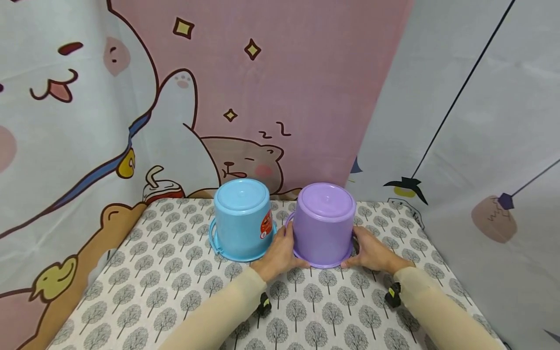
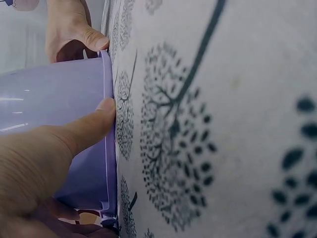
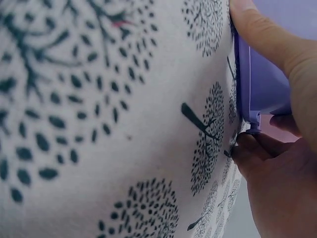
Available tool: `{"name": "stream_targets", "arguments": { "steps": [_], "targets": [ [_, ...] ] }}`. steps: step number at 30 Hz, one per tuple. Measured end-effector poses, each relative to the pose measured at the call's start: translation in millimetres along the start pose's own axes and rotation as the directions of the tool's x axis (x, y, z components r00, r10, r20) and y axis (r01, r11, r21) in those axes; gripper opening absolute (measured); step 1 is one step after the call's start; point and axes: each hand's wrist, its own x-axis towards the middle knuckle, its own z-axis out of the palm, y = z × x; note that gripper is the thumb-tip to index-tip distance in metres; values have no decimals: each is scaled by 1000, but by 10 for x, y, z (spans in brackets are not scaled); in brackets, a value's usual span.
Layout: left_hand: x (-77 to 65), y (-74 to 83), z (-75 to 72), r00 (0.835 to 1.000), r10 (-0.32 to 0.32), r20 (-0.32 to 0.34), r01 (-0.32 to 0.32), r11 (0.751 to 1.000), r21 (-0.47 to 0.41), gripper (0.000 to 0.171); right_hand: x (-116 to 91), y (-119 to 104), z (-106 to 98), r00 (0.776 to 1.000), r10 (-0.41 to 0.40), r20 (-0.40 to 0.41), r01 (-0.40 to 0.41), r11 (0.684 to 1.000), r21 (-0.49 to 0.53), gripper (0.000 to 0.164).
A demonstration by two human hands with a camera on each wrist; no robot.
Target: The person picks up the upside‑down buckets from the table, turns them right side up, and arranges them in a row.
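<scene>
A purple bucket [image 1: 325,233] stands upside down on the cloth-covered table, its rim down and its base up. My left hand [image 1: 280,250] grips it low on the left side. In the left wrist view the thumb [image 2: 91,128] presses the rim, while the other fingers are partly hidden behind the bucket. On the opposite side my right hand [image 1: 374,250] holds the same rim. The right wrist view shows its curled fingers [image 3: 252,153] by the handle joint. Close to the left hand's back is a light blue bucket [image 1: 242,223], also upside down, with a red sticker.
The table is covered by a white cloth [image 1: 175,287] printed with grey trees. A cartoon-printed curtain [image 1: 306,97] hangs behind it, and a paler curtain [image 1: 472,146] runs along the right side. The blue bucket's handle [image 1: 212,237] sticks out to its left.
</scene>
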Motion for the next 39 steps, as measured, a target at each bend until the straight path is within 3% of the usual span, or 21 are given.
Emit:
{"name": "stream_targets", "arguments": {
  "steps": [8,14,20,24,32,36,39],
  "targets": [
    [-1,13,-20,1000,-21,-7,20,1000,-22,150,-55,-6,-15,998,45,-36,-47,995,-82,139],
    [-7,16,-24,1000,1,-13,-2,1000,-28,147,-99,-23,-22,996,60,-62,-69,985,-158,130],
    [-5,23,-34,1000,12,-15,-13,1000,-22,146,-119,-42,-11,994,51,-92,-73,965,-253,136],
    [3,27,-44,1000,-17,-2,17,999,-44,146,-126,-51,-10,993,60,-104,-85,964,-253,137],
    [66,27,-39,999,-32,24,32,999,3,146,-81,-76,-28,994,77,-79,-94,966,-240,140],
    [77,35,-41,998,-61,29,62,998,-21,145,-50,-69,-40,995,90,-50,-97,980,-174,144],
    [78,33,-31,997,-69,26,70,997,-40,146,-35,-40,-38,998,48,-41,-53,993,-108,145]
  ]
}}
